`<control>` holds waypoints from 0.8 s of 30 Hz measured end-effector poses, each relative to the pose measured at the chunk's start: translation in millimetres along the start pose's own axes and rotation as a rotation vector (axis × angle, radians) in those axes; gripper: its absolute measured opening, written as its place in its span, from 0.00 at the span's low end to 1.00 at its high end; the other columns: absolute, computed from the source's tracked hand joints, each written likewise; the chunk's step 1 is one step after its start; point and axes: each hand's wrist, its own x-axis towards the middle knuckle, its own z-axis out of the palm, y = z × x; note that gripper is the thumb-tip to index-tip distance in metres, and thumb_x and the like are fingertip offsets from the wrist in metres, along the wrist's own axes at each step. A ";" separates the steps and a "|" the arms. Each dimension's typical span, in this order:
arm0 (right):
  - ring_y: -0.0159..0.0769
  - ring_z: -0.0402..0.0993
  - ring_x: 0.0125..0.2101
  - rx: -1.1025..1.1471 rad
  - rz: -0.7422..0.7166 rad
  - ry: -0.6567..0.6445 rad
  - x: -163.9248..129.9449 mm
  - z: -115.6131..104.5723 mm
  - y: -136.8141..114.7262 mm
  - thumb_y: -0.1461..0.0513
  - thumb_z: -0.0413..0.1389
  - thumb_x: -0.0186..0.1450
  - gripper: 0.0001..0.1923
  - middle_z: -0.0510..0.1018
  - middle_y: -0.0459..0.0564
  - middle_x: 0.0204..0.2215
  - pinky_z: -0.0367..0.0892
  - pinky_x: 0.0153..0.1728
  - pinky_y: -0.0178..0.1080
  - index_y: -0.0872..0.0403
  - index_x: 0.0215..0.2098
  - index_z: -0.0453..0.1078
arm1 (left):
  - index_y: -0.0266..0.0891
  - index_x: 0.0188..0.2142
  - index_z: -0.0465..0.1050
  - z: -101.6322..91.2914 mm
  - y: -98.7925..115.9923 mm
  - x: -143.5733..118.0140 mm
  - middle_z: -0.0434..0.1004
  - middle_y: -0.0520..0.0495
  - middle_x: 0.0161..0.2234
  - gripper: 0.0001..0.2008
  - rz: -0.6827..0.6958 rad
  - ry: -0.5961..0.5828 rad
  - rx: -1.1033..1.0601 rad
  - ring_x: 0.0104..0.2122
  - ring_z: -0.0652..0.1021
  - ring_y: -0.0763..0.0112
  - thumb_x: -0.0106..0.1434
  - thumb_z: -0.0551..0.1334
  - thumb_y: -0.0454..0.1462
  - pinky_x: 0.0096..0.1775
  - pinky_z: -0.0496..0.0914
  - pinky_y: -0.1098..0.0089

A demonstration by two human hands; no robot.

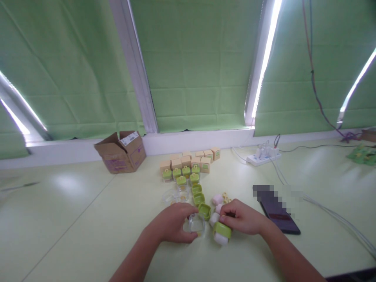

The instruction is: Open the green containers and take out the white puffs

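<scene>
My left hand [176, 224] is closed around a small clear plastic cup [196, 224], thumb and fingers on its opposite sides. Pinched in my right hand [241, 217] is a green lid [222, 230] with a white rounded piece [221, 239] under it. Between the hands sits an open green lid [205, 211], first in a short row of such lids. Pale pink and white pieces [217, 199] and small yellow rings [226, 197] lie just beyond my right hand. Other clear cups [182, 193] stand beyond my left hand, partly hidden by it.
Several green-lidded containers [181, 180] with ring handles stand mid-table, before rows of small tan boxes [185, 161]. An opened cardboard carton [122, 154] is at the back left. To the right are a phone [277, 211], a power strip [263, 157] and loose white cables [331, 213].
</scene>
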 end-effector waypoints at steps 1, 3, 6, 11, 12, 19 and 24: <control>0.25 0.57 0.19 0.020 0.014 -0.019 -0.5 0.0 0.8 0.61 0.50 0.63 0.14 0.63 0.40 0.16 0.54 0.21 0.28 0.56 0.20 0.63 | 0.42 0.46 0.70 0.0 -0.3 0.0 0.75 0.47 0.37 0.24 0.002 -0.004 0.002 0.35 0.74 0.63 0.50 0.65 0.47 0.35 0.67 0.70; 0.24 0.57 0.17 0.062 0.049 -0.056 -1.5 -0.2 3.1 0.60 0.50 0.63 0.15 0.63 0.40 0.14 0.53 0.19 0.28 0.57 0.20 0.63 | 0.42 0.46 0.70 0.4 -1.1 -0.2 0.75 0.47 0.37 0.24 0.005 -0.009 0.007 0.35 0.74 0.63 0.50 0.65 0.47 0.36 0.67 0.70; 0.24 0.58 0.15 0.116 0.118 -0.102 -3.5 -1.5 7.7 0.57 0.51 0.63 0.16 0.63 0.40 0.13 0.53 0.16 0.27 0.57 0.21 0.65 | 0.42 0.46 0.70 1.2 -2.1 -0.4 0.75 0.46 0.39 0.25 0.011 -0.007 0.012 0.37 0.74 0.62 0.50 0.65 0.48 0.36 0.67 0.69; 0.24 0.61 0.14 0.173 0.238 -0.188 -6.8 -6.1 11.8 0.56 0.55 0.59 0.14 0.64 0.40 0.14 0.55 0.15 0.26 0.59 0.23 0.70 | 0.42 0.46 0.70 1.0 -1.1 -0.5 0.75 0.47 0.39 0.26 0.015 0.008 0.016 0.37 0.74 0.61 0.49 0.66 0.49 0.37 0.67 0.68; 0.24 0.61 0.14 0.177 0.253 -0.207 -7.2 -7.0 11.7 0.56 0.56 0.59 0.14 0.65 0.41 0.14 0.56 0.15 0.27 0.59 0.24 0.71 | 0.42 0.46 0.70 0.6 -0.7 -0.5 0.75 0.47 0.39 0.26 0.015 0.009 0.014 0.37 0.75 0.61 0.49 0.66 0.49 0.37 0.67 0.68; 0.25 0.62 0.17 0.152 0.259 -0.242 -7.5 -9.7 11.5 0.55 0.58 0.56 0.13 0.67 0.42 0.17 0.57 0.19 0.28 0.59 0.27 0.75 | 0.42 0.47 0.70 -1.5 1.3 -0.2 0.76 0.46 0.39 0.28 0.017 0.008 0.013 0.36 0.75 0.61 0.48 0.66 0.50 0.37 0.68 0.68; 0.25 0.59 0.21 0.089 0.194 -0.192 -7.5 -10.7 12.9 0.55 0.60 0.55 0.13 0.67 0.41 0.18 0.55 0.23 0.28 0.59 0.25 0.74 | 0.41 0.47 0.70 -1.1 0.5 -0.2 0.76 0.45 0.41 0.29 0.033 0.028 0.023 0.39 0.75 0.59 0.48 0.66 0.53 0.40 0.68 0.66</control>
